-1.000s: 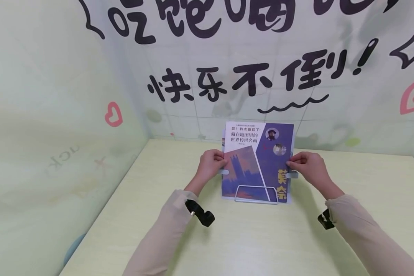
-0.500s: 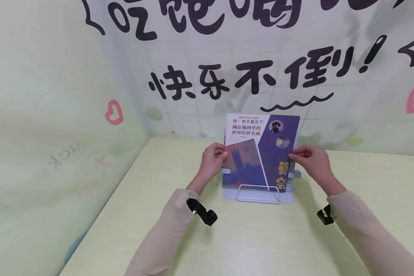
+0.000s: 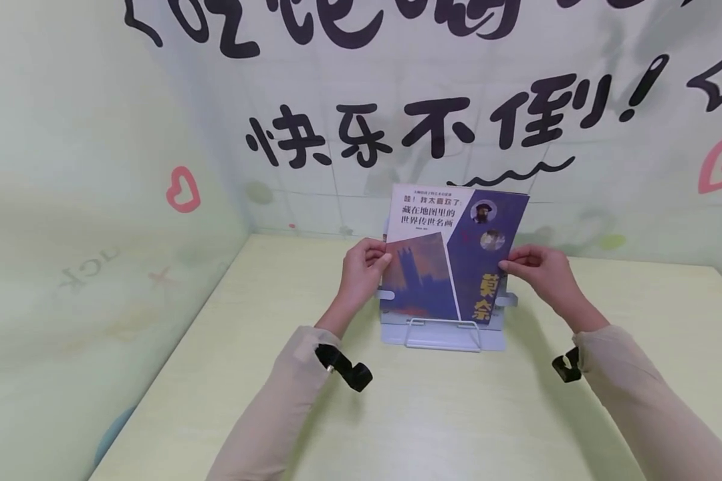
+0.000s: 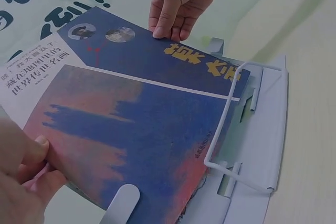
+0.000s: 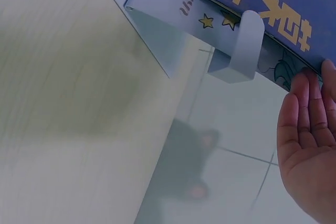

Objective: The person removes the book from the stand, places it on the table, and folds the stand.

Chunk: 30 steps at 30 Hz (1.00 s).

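Note:
A picture book [image 3: 424,274] with a purple and white cover stands raised and slightly tilted in front of a pale blue book stand [image 3: 392,334]. My left hand [image 3: 361,270] pinches its left edge between thumb and fingers. At the opposite edge my right hand [image 3: 541,277] holds it the same way; in the right wrist view the thumb lies on the cover and the fingers [image 5: 303,98] reach behind. The book's lower edge is at the top of the stand's white wire rest [image 4: 223,124]. A side clip [image 4: 126,203] overlaps the cover near my left hand.
The other side clip [image 5: 247,48] sits by the book's right edge, below my right hand. A pale wooden table [image 3: 439,414] carries the stand. Close behind rises a wall covering [image 3: 313,207] with black lettering, and another wall [image 3: 96,200] runs along the left.
Both hands have lifted the book from the stand's base up to the top of the wire rest. It now tilts to the right, baring the stand's lower part.

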Motion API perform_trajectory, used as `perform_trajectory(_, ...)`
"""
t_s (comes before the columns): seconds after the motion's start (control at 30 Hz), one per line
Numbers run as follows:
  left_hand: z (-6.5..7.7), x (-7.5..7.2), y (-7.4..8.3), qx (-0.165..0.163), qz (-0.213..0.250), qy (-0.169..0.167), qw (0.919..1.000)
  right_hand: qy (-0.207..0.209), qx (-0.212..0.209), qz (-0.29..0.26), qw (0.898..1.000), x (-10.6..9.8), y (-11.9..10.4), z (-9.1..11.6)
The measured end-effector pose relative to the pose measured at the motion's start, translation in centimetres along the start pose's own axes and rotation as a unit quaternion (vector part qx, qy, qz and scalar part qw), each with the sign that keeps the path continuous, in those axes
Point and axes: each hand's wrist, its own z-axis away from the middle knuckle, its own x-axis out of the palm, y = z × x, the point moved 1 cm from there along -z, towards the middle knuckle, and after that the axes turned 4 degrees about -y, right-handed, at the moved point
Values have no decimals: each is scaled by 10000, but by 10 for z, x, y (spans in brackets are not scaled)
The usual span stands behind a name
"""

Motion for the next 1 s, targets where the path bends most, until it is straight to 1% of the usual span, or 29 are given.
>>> perform_trajectory(0.13,-2,0,10,209,173,145,9995,113,-193,56,9997,-8,-10,1)
perform_trajectory(0.27,-3,1,22,377,331,229,9985,352,-445,213,9982,-19,-23,4)
perform_trajectory(0.37,-1,3,32,461,436,287,9976,494,-559,210,9970,-27,-32,8)
perform_trajectory(0.47,3,5,43,527,512,271,9969,609,-606,188,9961,-36,-39,14)
perform_trajectory(0.63,11,12,59,674,570,45,9961,692,-546,220,9959,-52,-43,28)
perform_trajectory(0.77,21,21,66,736,634,-157,9951,691,-392,143,9967,-64,-39,42)
perform_trajectory(0.9,33,33,71,681,766,-454,9937,648,-120,117,9978,-77,-32,57)
perform_trajectory(1.0,41,44,72,592,819,-670,9926,591,42,231,9980,-86,-23,69)
